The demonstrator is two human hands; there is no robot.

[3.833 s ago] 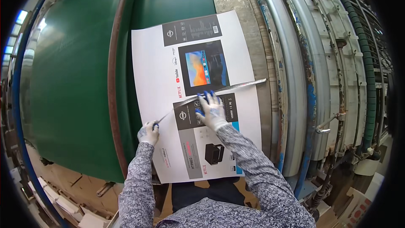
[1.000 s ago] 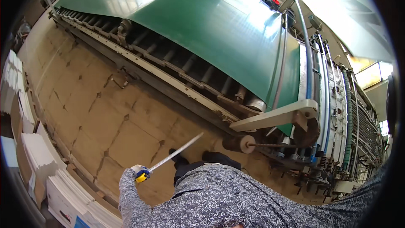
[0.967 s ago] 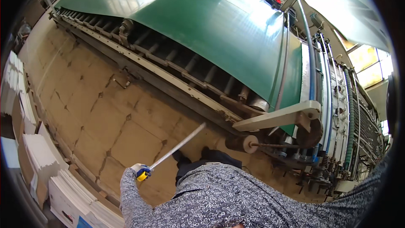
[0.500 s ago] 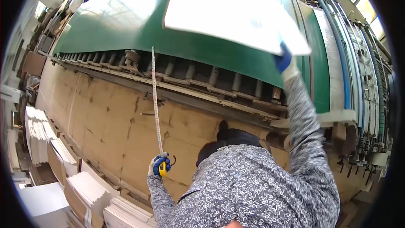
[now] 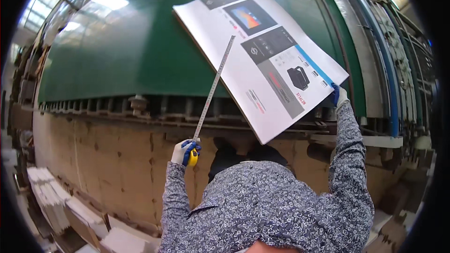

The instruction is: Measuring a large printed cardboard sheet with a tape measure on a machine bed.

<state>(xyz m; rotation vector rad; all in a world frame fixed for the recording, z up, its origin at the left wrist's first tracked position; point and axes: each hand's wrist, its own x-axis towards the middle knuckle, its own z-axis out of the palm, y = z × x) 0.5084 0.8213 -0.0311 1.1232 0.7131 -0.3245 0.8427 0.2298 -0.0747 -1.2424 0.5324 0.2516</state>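
My left hand [image 5: 183, 152], in a white and blue glove, is closed round a yellow tape measure [image 5: 193, 158]. Its blade [image 5: 213, 89] is drawn out up and to the right, the tip over a large printed cardboard sheet [image 5: 243, 72]. White with dark panels and a blue stripe, the sheet slants over the green belt [image 5: 117, 65]. Its near corner sticks out past the belt's front edge. My right hand [image 5: 341, 96], gloved alike, grips the sheet's right corner; the thumb or fingers beneath are hidden.
Along the belt's near side runs a row of rollers and a metal rail [image 5: 154, 119]. Machinery with blue pipes [image 5: 382, 61] stands on the right. Stacks of pale cardboard [image 5: 49, 187] are at lower left, beside the brown floor [image 5: 117, 164].
The sheet has come down and toward me, turning so its print shows. My right hand has lowered with it. My left hand has risen slightly, swinging the tape blade right, over the sheet.
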